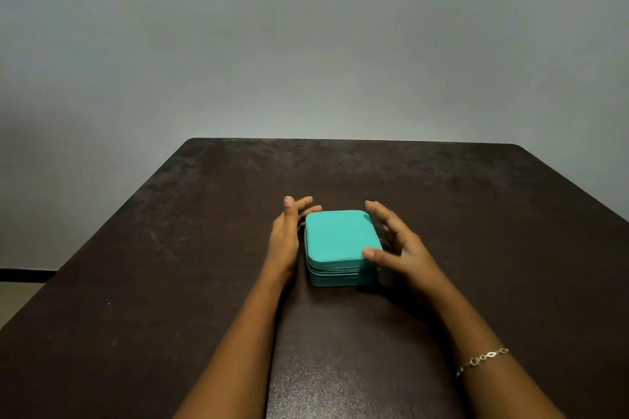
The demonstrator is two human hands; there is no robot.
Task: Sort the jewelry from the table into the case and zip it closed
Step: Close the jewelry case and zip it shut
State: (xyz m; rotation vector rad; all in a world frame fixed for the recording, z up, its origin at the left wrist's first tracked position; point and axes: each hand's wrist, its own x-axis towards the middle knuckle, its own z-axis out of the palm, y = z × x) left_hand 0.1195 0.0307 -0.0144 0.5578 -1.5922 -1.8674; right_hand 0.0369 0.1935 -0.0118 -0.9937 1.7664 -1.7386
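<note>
A small turquoise jewelry case (pixel 340 241) with rounded corners lies shut on the dark table, its lid down over the zipper band. My left hand (pixel 289 231) stands on edge just left of the case, fingers spread, holding nothing. On the other side my right hand (pixel 391 241) hovers with fingers apart; its thumb tip rests at the lid's near right corner. A small dark tab or pull (pixel 381 277) shows at the case's near right side under that hand. No loose jewelry is visible on the table.
The dark brown table (pixel 170 282) stretches wide around the case, its far edge against a plain grey wall (pixel 306 44). A thin chain bracelet (pixel 483 359) circles my right forearm.
</note>
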